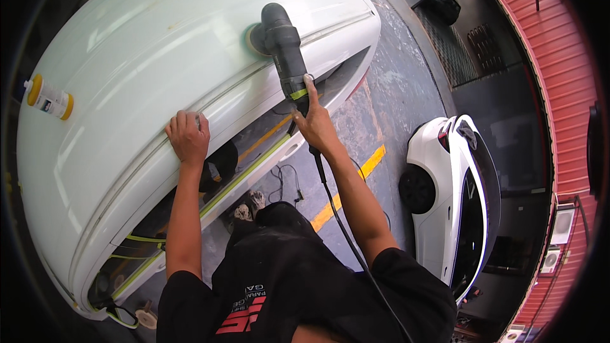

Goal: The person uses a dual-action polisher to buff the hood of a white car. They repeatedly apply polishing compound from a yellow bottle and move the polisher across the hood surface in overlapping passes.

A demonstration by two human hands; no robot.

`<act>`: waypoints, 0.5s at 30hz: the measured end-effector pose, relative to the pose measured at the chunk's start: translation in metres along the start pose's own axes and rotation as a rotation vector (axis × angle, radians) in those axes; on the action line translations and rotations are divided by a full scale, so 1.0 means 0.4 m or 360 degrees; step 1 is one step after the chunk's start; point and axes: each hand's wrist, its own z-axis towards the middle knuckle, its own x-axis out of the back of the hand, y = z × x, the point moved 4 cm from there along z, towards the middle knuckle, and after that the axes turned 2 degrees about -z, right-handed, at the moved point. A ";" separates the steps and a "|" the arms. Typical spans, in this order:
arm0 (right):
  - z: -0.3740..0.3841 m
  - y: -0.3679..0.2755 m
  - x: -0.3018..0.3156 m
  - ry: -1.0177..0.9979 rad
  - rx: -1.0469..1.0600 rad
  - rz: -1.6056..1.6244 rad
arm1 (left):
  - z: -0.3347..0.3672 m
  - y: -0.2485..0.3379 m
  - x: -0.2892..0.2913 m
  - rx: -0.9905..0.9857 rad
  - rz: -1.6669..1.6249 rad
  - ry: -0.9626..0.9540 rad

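My right hand is wrapped round the rear grip of a black corded car polisher. The polisher's round greenish pad lies against a white car's roof, near its side edge. My left hand leans on that edge, left of the polisher, with its fingers bent over the roof. What lies under its fingertips is hidden. A white bottle with yellow ends lies on the roof at the far left.
The polisher's cord runs down along my right arm. Green masking tape lines the car's window edge. Another white car stands on the right, past a yellow floor line. More cables lie on the grey floor.
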 end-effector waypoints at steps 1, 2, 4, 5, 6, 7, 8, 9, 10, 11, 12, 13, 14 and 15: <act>-0.021 -0.020 -0.016 0.0021 0.0119 -0.0011 | -0.008 -0.002 0.006 -0.0016 -0.0042 -0.0033; -0.040 -0.037 -0.032 -0.0019 0.0109 0.0005 | -0.019 -0.015 0.025 -0.0026 -0.0018 -0.0019; -0.085 -0.070 -0.051 -0.0119 0.0069 0.0034 | -0.063 -0.063 0.073 -0.0030 0.0042 0.0003; -0.109 -0.082 -0.062 -0.0169 0.0051 0.0047 | -0.096 -0.097 0.093 0.0033 0.0092 0.0025; -0.129 -0.087 -0.060 -0.0170 0.0021 0.0043 | -0.123 -0.125 0.112 0.0092 0.0141 0.0057; -0.146 -0.088 -0.065 -0.0145 0.0073 0.0029 | -0.150 -0.149 0.130 0.0150 0.0188 0.0091; -0.158 -0.082 -0.068 -0.0118 0.0124 0.0017 | -0.175 -0.159 0.142 0.0121 0.0221 0.0127; -0.164 -0.083 -0.071 -0.0086 0.0174 -0.0001 | -0.195 -0.173 0.154 0.0092 0.0246 0.0165; -0.161 -0.081 -0.072 -0.0090 0.0179 -0.0010 | -0.202 -0.188 0.155 0.0062 0.0272 0.0204; -0.150 -0.072 -0.075 -0.0083 0.0154 -0.0023 | -0.199 -0.199 0.146 0.0048 0.0311 0.0266; -0.141 -0.070 -0.065 -0.0083 0.0122 -0.0054 | -0.200 -0.195 0.138 0.0048 0.0338 0.0323; -0.131 -0.067 -0.058 -0.0097 0.0091 -0.0072 | -0.205 -0.192 0.139 0.0051 0.0381 0.0370; -0.124 -0.064 -0.050 -0.0098 0.0060 -0.0079 | -0.214 -0.192 0.138 0.0067 0.0383 0.0376; -0.109 -0.031 -0.035 -0.0070 0.0019 -0.0093 | -0.214 -0.185 0.134 0.0085 0.0376 0.0394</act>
